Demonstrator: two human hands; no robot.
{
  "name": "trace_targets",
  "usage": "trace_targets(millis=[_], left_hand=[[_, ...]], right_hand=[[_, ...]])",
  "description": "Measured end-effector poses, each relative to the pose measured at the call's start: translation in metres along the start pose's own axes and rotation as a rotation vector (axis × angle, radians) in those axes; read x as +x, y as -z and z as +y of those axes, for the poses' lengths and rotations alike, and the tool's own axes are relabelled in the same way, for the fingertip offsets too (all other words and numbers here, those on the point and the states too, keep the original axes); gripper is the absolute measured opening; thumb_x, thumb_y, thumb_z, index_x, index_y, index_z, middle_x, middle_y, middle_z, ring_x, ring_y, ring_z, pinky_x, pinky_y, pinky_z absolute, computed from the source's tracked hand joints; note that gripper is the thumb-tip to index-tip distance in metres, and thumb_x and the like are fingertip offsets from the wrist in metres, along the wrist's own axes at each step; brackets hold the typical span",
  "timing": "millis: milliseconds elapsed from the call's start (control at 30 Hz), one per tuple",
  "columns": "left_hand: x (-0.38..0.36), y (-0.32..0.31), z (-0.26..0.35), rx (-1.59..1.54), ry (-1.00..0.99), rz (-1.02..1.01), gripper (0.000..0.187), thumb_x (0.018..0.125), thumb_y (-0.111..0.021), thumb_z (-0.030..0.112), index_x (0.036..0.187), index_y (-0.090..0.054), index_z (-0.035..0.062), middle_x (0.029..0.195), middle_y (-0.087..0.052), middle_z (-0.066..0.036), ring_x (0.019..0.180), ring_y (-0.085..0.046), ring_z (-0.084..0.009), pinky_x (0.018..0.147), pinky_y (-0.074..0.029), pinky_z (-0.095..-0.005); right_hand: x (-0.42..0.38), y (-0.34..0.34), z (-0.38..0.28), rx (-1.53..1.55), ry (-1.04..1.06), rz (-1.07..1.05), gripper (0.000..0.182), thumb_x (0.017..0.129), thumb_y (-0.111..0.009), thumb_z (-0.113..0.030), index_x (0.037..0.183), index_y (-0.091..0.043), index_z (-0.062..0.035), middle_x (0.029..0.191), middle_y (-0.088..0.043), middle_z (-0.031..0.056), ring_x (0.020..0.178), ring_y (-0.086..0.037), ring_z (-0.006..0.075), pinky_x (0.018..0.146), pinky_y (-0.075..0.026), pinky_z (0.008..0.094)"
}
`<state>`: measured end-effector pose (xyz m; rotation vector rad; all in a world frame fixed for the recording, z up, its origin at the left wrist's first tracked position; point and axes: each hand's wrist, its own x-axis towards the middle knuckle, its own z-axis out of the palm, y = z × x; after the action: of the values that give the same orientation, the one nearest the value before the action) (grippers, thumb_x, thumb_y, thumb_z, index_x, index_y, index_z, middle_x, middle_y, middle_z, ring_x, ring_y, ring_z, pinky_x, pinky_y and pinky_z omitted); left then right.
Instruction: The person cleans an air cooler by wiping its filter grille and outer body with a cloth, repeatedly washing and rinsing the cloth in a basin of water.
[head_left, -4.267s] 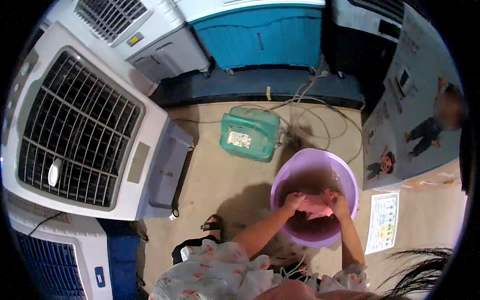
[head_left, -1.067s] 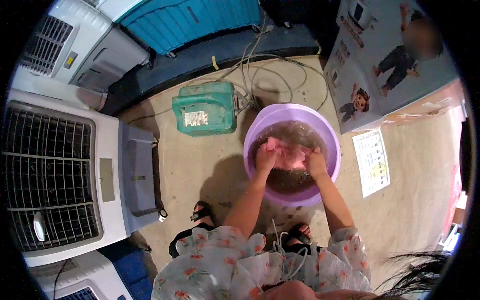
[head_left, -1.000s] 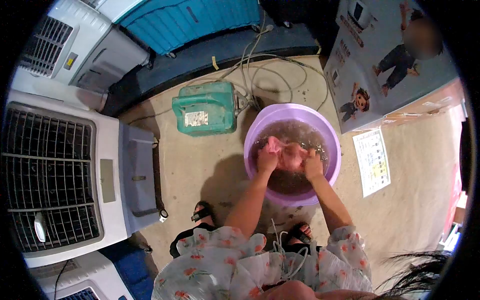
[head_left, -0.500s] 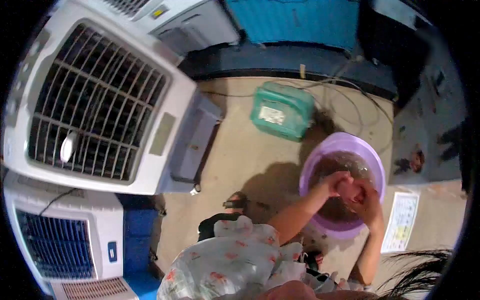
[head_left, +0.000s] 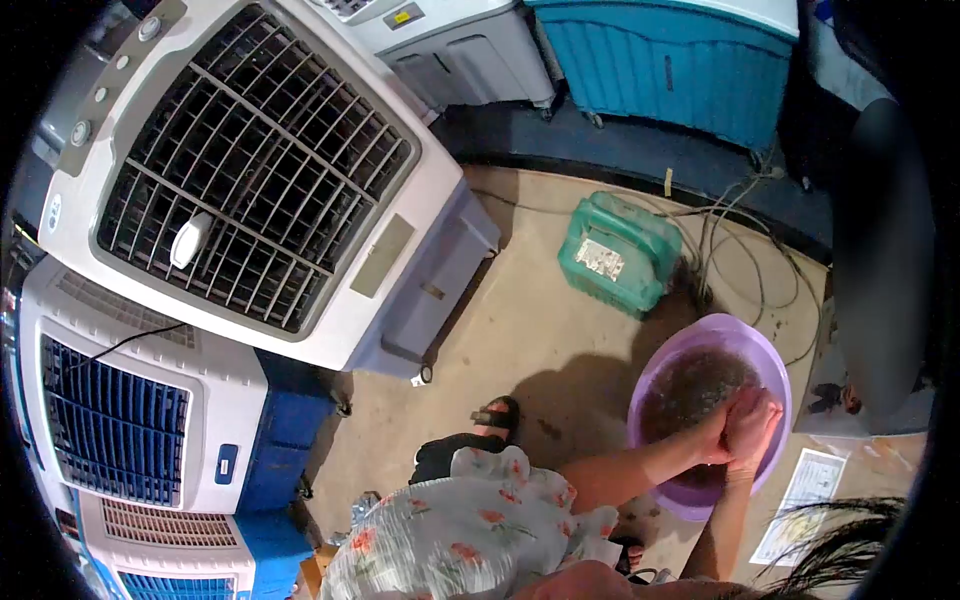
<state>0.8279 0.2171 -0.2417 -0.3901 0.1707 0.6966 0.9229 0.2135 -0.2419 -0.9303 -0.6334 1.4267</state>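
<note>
Both of my hands are pressed together above a round purple basin (head_left: 775, 360) of brownish, bubbly water. My left hand (head_left: 714, 438) comes in from the left, its fingers closed against the other hand. Wrapped close to it is my right hand (head_left: 754, 430), the forearm rising from the lower edge. The palms face inward, so whatever lies between them, if anything, is hidden. The water (head_left: 690, 390) shows to the left of and behind the hands.
A green plastic jerrycan (head_left: 620, 255) with a white label stands behind the basin, near loose cables (head_left: 760, 265). Large air coolers (head_left: 400, 290) line the left side. A blue tub unit (head_left: 670, 70) is at the back. A printed sheet (head_left: 800, 500) lies at right.
The camera view has shifted, so the basin and jerrycan appear lower and further right. My hands, earlier partly apart with fingers curled, are now pressed together nearer the basin's right side.
</note>
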Motion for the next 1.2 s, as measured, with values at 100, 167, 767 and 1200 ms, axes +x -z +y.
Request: trace_targets(millis=[100,167,767,1200], left_hand=[[-0.043,-0.056,-0.011,0.580,-0.037,0.290,0.053,0.079,-0.058,0.032,0.124,-0.042,0.0101,0.102,-0.057,-0.005,0.091,-0.056,-0.0172,0.077,-0.047,-0.0297],[-0.015,-0.012,-0.009,1.075,-0.347,0.111,0.063,0.077,-0.061,0.026,0.131,-0.032,0.0118,0.101,-0.057,-0.009,0.089,-0.057,-0.0176,0.074,-0.047,-0.0306],[-0.039,-0.042,0.006,0.110,0.296,-0.210,0.029,0.083,-0.052,0.036,0.089,-0.056,0.0074,0.077,-0.061,-0.001,0.065,-0.059,-0.0115,0.056,-0.049,-0.0209],[-0.029,0.000,-0.013,1.574,-0.477,0.206,0.020,0.083,-0.054,0.027,0.089,-0.055,0.0080,0.075,-0.058,0.001,0.064,-0.055,-0.0074,0.051,-0.042,-0.0207]], right_hand=[[0.009,0.015,0.001,0.349,-0.204,-0.137,0.032,0.087,-0.052,-0.024,0.114,-0.046,-0.0061,0.114,-0.049,0.0079,0.104,-0.048,0.0196,0.087,-0.040,0.0321],[0.005,-0.005,-0.018,0.123,-0.293,0.198,0.018,0.088,-0.050,-0.025,0.096,-0.055,-0.0088,0.092,-0.055,0.0001,0.085,-0.053,0.0140,0.073,-0.044,0.0278],[0.001,0.037,-0.038,0.194,-0.203,-0.179,0.057,0.085,-0.054,-0.040,0.128,-0.037,-0.0071,0.123,-0.045,0.0073,0.115,-0.043,0.0224,0.098,-0.034,0.0343],[0.025,0.001,0.004,-1.191,0.102,-0.042,0.016,0.074,-0.064,-0.011,0.083,-0.052,-0.0064,0.069,-0.052,0.0059,0.067,-0.049,0.0145,0.060,-0.043,0.0305]])
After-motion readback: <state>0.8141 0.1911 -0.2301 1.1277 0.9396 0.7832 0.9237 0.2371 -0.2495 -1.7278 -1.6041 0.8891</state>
